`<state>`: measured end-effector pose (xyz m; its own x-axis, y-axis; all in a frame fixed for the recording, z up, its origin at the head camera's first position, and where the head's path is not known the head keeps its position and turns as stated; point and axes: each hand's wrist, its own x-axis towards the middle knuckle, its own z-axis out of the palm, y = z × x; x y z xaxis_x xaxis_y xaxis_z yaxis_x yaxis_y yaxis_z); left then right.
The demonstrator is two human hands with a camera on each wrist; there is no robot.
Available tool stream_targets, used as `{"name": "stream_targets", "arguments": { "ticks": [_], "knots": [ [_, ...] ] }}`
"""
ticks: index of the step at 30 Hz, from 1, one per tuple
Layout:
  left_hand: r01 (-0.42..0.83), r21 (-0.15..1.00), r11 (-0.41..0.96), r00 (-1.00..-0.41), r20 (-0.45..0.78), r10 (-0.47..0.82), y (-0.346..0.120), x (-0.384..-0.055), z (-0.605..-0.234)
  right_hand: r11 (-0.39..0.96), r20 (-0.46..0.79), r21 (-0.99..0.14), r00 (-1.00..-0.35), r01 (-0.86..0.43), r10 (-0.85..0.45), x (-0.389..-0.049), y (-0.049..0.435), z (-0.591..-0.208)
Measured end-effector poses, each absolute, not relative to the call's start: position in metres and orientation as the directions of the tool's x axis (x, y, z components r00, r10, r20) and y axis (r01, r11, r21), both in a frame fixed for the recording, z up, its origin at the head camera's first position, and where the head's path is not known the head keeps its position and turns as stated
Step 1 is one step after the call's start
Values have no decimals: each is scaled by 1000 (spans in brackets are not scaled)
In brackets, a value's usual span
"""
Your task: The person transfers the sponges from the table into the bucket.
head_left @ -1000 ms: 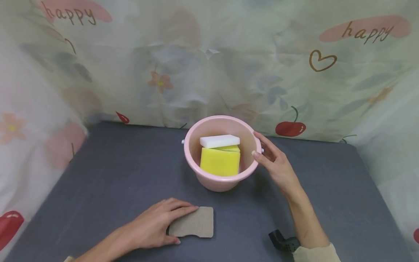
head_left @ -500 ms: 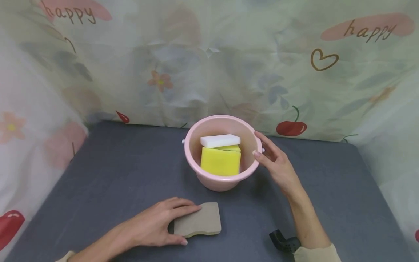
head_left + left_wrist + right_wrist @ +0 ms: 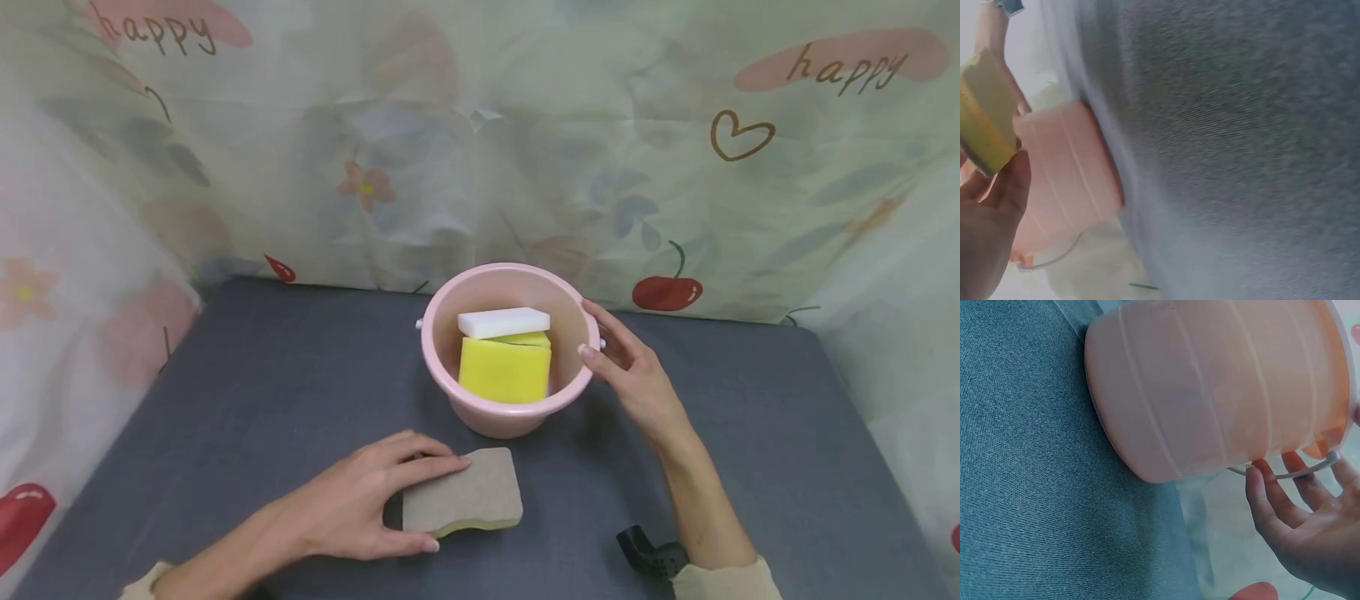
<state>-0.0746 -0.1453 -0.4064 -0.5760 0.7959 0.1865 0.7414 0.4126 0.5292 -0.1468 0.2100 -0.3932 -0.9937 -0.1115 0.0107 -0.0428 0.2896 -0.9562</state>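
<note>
My left hand (image 3: 360, 508) pinches a scrubbing sponge (image 3: 463, 496) between thumb and fingers. Its grey-beige face is turned up, and a yellow side shows along the lower edge. In the left wrist view the sponge (image 3: 988, 119) is held clear of the table, in front of the bucket. A pink bucket (image 3: 498, 423) stands upright mid-table, with a yellow sponge (image 3: 504, 373) and a white foam block (image 3: 504, 322) inside. My right hand (image 3: 647, 396) grips its right rim, thumb at the rim. Other fingers (image 3: 1263, 487) touch the outer wall by the handle (image 3: 1294, 475).
A dark grey cloth covers the table (image 3: 300, 375). Behind it hangs a patterned curtain (image 3: 480, 167), close to the bucket's far side. A black curved piece (image 3: 651, 557) sits at my right wrist.
The left hand has lifted the sponge and carried it slightly right and toward the bucket, tilting it so that its yellow side shows. The right hand and bucket stay put.
</note>
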Motion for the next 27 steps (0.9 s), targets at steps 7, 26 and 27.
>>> {"name": "stream_targets", "arguments": {
  "ticks": [7,26,27],
  "knots": [
    [805,508,307,-514,338,788,-140,-77,-395,282,15,-958,-993,-47,-118,-147,210,-394],
    [859,469,204,-440,474,763,-132,-91,-348,272,9,-962,-993,-41,-117,-146,209,-392],
    [860,467,207,-441,474,762,-132,-93,-346,270,9,-962,-993,-41,-119,-146,209,-392]
  ]
}}
